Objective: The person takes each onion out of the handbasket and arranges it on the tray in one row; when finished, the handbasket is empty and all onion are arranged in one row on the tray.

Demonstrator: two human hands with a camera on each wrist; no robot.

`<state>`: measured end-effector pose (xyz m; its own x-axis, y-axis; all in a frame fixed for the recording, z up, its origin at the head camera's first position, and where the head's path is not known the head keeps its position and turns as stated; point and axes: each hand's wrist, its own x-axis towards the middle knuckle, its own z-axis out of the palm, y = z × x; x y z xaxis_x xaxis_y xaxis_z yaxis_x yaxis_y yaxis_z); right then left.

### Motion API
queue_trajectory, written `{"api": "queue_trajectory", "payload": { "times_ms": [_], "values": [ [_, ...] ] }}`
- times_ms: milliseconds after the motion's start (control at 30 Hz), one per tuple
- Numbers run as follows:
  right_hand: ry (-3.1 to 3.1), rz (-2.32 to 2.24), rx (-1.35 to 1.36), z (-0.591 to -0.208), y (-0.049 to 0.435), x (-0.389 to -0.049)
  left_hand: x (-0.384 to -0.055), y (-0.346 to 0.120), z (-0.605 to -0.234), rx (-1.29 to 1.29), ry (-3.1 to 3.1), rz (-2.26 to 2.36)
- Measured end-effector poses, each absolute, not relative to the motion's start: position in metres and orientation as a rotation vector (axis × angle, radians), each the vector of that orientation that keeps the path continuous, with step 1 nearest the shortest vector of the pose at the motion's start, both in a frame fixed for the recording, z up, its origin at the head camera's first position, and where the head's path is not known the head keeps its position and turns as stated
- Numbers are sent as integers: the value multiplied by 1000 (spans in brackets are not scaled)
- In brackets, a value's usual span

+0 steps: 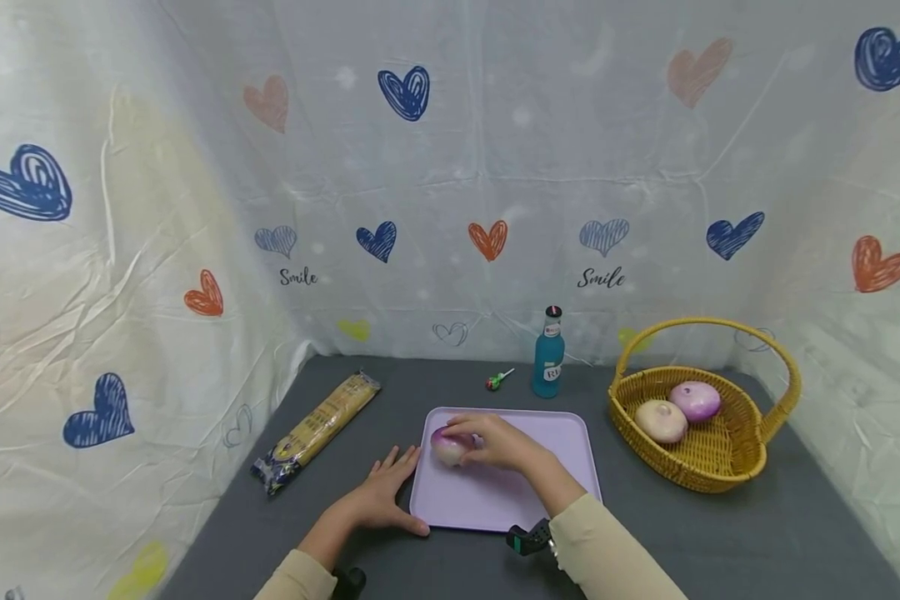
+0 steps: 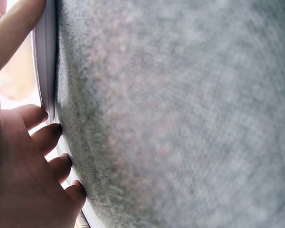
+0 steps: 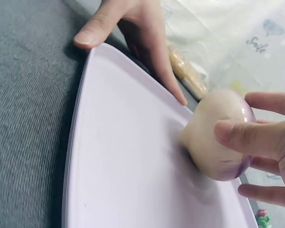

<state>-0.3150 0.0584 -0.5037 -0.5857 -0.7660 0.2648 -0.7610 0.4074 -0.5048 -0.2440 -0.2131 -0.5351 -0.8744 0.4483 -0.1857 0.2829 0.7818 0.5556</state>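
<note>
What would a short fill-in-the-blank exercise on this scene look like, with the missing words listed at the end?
1. The right hand holds an onion between its fingers and ____.
2. Seen from the head camera, the left hand is at the ____ edge of the tray.
3. The basket contains ____ onions.
4. Of the bottle and the lollipop, the one standing upright is the ____.

Missing words: thumb; left; two; bottle.
</note>
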Motion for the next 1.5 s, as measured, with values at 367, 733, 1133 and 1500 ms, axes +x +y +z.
{"api": "queue_trajectory", "payload": {
  "times_ms": [367, 733, 1133, 1500],
  "values": [
    [2659, -886, -1374, -491, 75, -313, -243, -213, -535, 558, 2659, 752],
    [2667, -864, -1339, -463, 102, -312, -241, -214, -534, 568, 2666, 755],
    [2761, -857, -1335, -442, 146, -314, -242, -214, -535, 593, 2663, 766],
    [2842, -904, -1253, -429, 187, -311, -242, -215, -536, 596, 2667, 776]
  ]
}}
